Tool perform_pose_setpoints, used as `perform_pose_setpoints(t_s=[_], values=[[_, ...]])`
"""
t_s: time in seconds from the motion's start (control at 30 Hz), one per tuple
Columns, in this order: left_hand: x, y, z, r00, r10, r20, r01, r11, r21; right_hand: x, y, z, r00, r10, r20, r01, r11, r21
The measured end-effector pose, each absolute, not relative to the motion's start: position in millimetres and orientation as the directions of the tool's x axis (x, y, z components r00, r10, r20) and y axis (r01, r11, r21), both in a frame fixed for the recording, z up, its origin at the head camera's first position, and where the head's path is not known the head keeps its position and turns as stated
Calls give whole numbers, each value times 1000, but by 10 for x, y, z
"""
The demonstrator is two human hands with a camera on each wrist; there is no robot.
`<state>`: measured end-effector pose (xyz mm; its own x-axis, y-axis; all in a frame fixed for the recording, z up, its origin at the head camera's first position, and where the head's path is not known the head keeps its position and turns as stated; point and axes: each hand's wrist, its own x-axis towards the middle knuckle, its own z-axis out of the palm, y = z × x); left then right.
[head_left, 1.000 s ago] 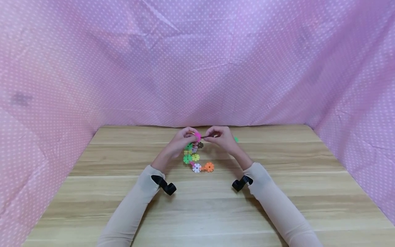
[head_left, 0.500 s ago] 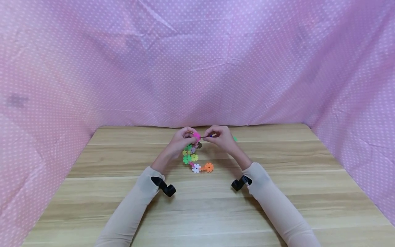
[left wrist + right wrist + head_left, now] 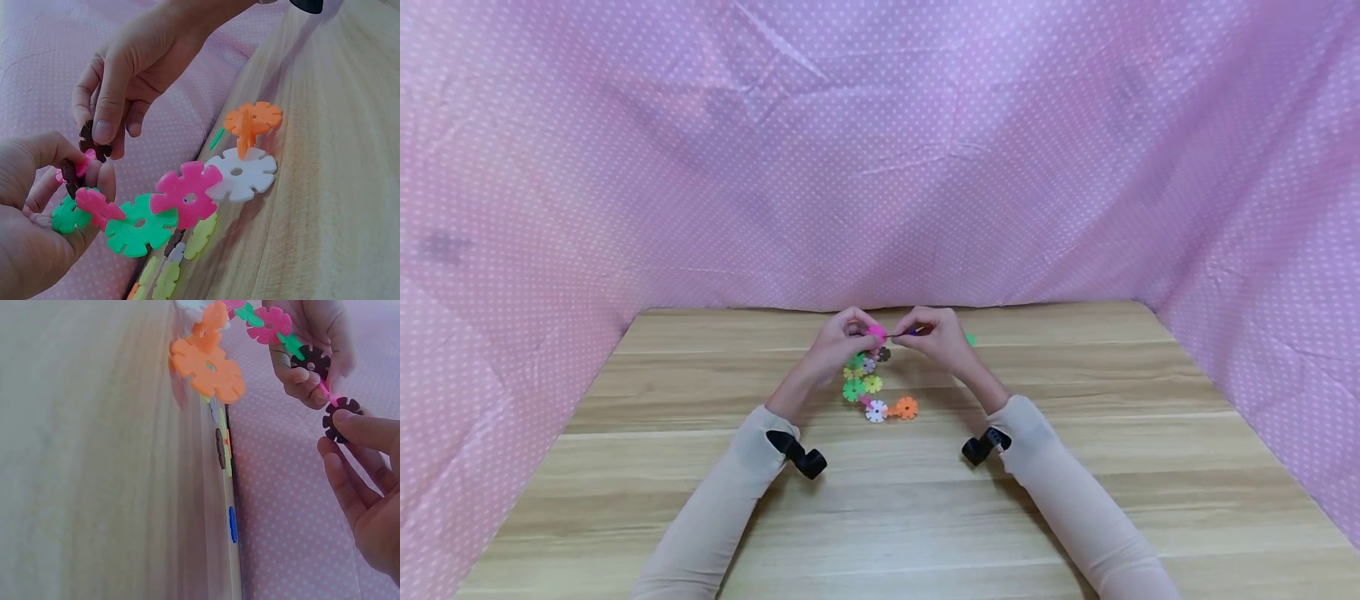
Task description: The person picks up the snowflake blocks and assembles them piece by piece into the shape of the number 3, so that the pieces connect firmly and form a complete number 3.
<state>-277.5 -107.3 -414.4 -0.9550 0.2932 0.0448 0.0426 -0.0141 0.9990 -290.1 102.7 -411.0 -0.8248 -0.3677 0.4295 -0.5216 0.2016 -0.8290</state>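
My left hand point(image 3: 838, 343) holds one end of a chain of notched plastic snowflake discs. Among its fingers are a dark brown disc point(image 3: 316, 361), a pink disc point(image 3: 877, 334) and green ones. Thumb and fingers of my right hand point(image 3: 942, 337) pinch another dark brown snowflake disc point(image 3: 330, 429), whose edge meets the pink disc; how deep the slots engage cannot be told. From the left hand the chain runs through a green disc point(image 3: 141, 224), a larger-looking pink one point(image 3: 189, 195) and a white one point(image 3: 259, 178) to orange discs point(image 3: 265, 115) at its end.
Loose discs lie on the wooden table point(image 3: 880, 517) behind the chain, among them yellow point(image 3: 200, 236), lilac point(image 3: 177, 252) and blue point(image 3: 233, 525). A green disc point(image 3: 971, 340) lies beyond the right hand. Pink dotted cloth point(image 3: 880, 167) rises behind the table's far edge.
Both hands stay in nearly the same place, still holding the brown disc against the pink one. Only very slight shifts of the hands and the chain show.
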Motion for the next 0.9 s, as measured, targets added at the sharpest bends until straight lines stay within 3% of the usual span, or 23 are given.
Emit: perform_pose_setpoints(t_s=[0.9], values=[[-2753, -1085, -4108, -940, 336, 52, 42, -36, 998, -2886, 995, -4114, -832, -360, 422, -496, 144, -856]])
